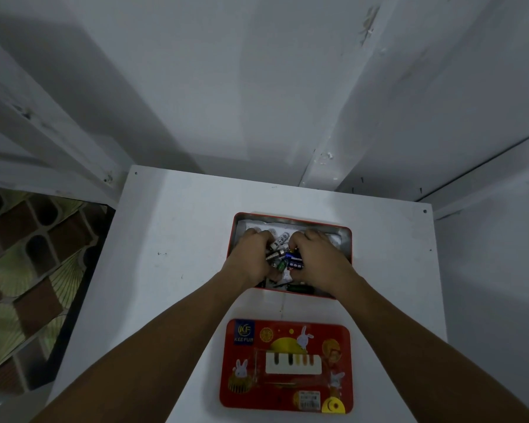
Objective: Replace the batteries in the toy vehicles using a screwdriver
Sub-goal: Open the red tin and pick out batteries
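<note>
A: Where are the batteries [283, 253]?
B: Heaped in the open red tin [346, 239] on the white table [171, 239]; its lid [287, 340] lies just nearer.
A: And the hands?
B: Both inside: left hand [251, 254] and right hand [316, 257], fingers curled down among the batteries; any grip cannot be told.

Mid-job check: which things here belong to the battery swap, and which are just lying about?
For the job: batteries, open red tin holding them, left hand and right hand reaching among them.
Lying about: tin lid, white table, patterned mat.
</note>
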Tool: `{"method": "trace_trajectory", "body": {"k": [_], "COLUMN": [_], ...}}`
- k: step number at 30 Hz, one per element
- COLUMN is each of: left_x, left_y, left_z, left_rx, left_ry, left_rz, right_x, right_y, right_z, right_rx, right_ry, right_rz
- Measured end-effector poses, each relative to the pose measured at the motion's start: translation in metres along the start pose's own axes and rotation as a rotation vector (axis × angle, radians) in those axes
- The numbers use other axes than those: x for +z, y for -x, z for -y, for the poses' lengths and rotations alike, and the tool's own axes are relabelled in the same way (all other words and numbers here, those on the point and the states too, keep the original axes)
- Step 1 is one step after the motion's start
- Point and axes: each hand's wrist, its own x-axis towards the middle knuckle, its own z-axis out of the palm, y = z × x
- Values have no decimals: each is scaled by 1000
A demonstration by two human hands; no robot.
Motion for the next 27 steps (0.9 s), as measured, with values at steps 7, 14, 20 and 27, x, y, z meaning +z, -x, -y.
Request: {"method": "trace_trajectory", "body": {"k": [7, 14, 20, 27], "left_x": [-1, 0, 1, 0], "left_y": [-1, 0, 2, 1], "left_z": [0, 1, 1, 1], "left_rx": [29, 27, 44, 40], "left_ry": [33, 60, 93, 124], "left_rz": [11, 38, 56, 31], "right_x": [5, 4, 3, 5], "right_y": [1, 1, 1, 2], "right_z": [4, 3, 2, -3], "right_rx": [8, -15, 6, 13], "right_ry": [-26, -46, -84, -146], "right_rz": [31, 33, 38, 36]}}
